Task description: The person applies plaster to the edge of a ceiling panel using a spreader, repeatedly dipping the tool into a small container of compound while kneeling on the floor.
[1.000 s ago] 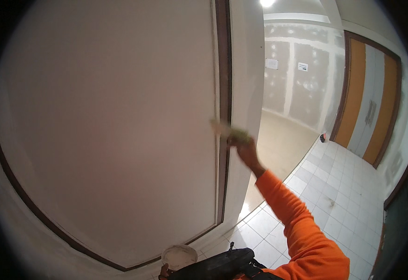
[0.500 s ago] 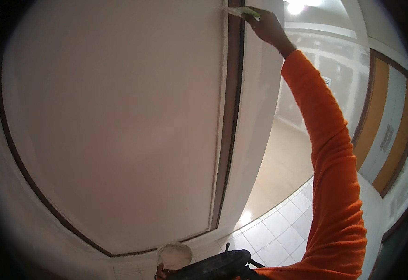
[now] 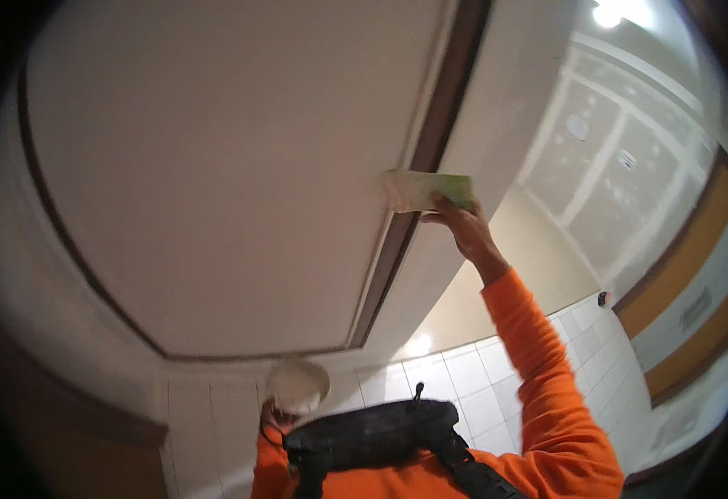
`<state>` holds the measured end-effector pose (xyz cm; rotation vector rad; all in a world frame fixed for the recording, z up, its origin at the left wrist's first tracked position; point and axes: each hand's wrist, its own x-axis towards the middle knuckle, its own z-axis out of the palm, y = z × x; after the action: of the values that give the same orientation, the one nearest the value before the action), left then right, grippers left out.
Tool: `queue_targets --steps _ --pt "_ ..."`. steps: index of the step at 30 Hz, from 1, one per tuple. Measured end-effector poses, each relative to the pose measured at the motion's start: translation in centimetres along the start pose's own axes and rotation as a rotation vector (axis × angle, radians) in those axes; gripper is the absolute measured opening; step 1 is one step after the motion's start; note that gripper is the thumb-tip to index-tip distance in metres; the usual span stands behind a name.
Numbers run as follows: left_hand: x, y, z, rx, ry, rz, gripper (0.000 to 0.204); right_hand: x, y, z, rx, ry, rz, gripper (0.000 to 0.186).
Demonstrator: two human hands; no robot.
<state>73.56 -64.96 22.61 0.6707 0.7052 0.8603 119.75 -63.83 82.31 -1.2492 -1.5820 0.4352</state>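
In my right hand (image 3: 465, 231) is a flat green putty spreader (image 3: 430, 191), its wide blade smeared whitish. My fingers are closed around its green end. The blade lies across the dark trim strip (image 3: 445, 104), and its far edge reaches over the border of the large pale panel (image 3: 231, 183). Low in the picture, my left hand (image 3: 272, 412) grips the side of a round bowl (image 3: 326, 387) with pale paste-like stuff inside. The bowl is below the panel's bottom edge. Part of my left hand is hidden by the bowl and the black pouch.
A black pouch with straps (image 3: 372, 432) sits across my chest. White floor tiles (image 3: 430, 374) lie below. Right of the wall edge are a patched plasterboard wall (image 3: 593, 166), a bright lamp (image 3: 607, 14) and an orange-and-grey panel (image 3: 680, 308).
My right hand has come down along the dark trim with the spreader, my elbow now bent. The view has tilted, bringing more of the bowl, left sleeve and floor into sight.
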Motion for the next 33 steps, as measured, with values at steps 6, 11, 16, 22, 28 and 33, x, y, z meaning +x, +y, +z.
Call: queue_targets --steps 6,11,16,22,28,33 --pt "-6.1 8.6 13.1 -0.520 0.374 -0.196 0.068 -11.1 10.7 3.4 1.059 0.469 0.448 0.032" --pt "-5.8 5.2 11.2 -0.614 0.396 -0.088 0.068 -13.6 19.4 3.3 1.064 0.455 0.520 0.028" --pt "-10.8 6.7 11.1 -0.532 0.502 -0.020 0.067 -14.0 19.7 5.7 1.177 0.457 0.688 0.023" --pt "-11.6 8.3 9.3 -0.537 0.395 -0.078 0.074 -20.1 21.9 11.1 1.175 0.652 0.804 0.027" --pt "-11.0 13.6 8.7 -0.375 0.352 -0.170 0.081 -22.3 26.9 23.1 1.417 0.967 0.580 0.033" --pt "-8.8 18.6 3.9 -0.174 0.349 -0.340 0.085 -22.4 28.8 32.3 1.656 1.143 0.495 0.041"
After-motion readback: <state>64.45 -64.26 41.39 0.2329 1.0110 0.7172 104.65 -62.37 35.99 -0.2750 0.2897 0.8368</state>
